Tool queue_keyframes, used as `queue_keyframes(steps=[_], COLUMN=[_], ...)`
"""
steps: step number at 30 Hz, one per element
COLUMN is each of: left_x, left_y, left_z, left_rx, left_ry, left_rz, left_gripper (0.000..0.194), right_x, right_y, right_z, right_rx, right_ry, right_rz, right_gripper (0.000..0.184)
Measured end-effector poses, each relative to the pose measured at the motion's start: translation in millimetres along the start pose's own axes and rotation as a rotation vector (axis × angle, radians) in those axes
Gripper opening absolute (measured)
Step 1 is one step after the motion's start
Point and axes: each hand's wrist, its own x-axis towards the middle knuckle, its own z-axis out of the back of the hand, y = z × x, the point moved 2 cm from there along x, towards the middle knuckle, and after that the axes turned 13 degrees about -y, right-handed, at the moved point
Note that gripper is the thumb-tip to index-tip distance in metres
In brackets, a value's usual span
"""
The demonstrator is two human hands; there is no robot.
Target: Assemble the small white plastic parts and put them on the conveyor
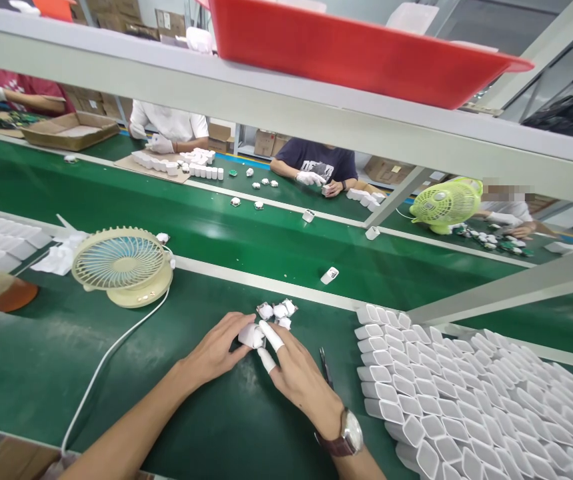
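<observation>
My left hand (220,352) holds a white plastic housing (247,335) between thumb and fingers, just above the green work surface. My right hand (293,370), with white finger cots on thumb and index finger and a watch on the wrist, pinches a small white part (259,342) at the housing's open end. How far that part sits inside is hidden by the fingers. Just beyond the hands lie several small white parts (280,311) in a cluster. Black tweezers (325,367) rest to the right of my right hand.
Many white housings (446,393) stand packed in rows at right. A cream fan (123,263) with a white cable is at left. Behind runs a green conveyor belt (206,230) carrying scattered parts; co-workers sit beyond it. Overhead, a shelf holds a red tray (346,50).
</observation>
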Motion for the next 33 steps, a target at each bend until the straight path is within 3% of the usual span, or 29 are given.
queue_keyframes(steps=[8,13,17,21,27,33], left_x=[1,-2,-8,-12,-13,-11], left_y=[-11,-9,1,6,3,5], left_z=[-0.6,-6.0,-7.7,-9.2,-8.3,-8.2], left_rx=[-0.175,-0.103,-0.032,0.034,0.122,0.118], left_ry=[0.137,0.140,0.162,0.132,0.088,0.091], left_rz=[0.061,0.035,0.051,-0.058,-0.202,-0.186], left_gripper=[0.056,0.051,0.038,0.022,0.015,0.019], right_x=[-1,-8,-10,-15,-21,-21], right_y=[-17,-19,-16,-18,-26,-25], right_z=[-4,-12,-9,-9,-14,-16], right_rx=[0.316,0.325,0.287,0.225,0.197,0.153], right_ry=[-0.071,-0.154,-0.127,-0.088,-0.050,-0.052], right_rz=[-0.110,-0.128,-0.096,-0.073,-0.029,-0.032], right_gripper=[0.038,0.027,0.026,0.032,0.035,0.041])
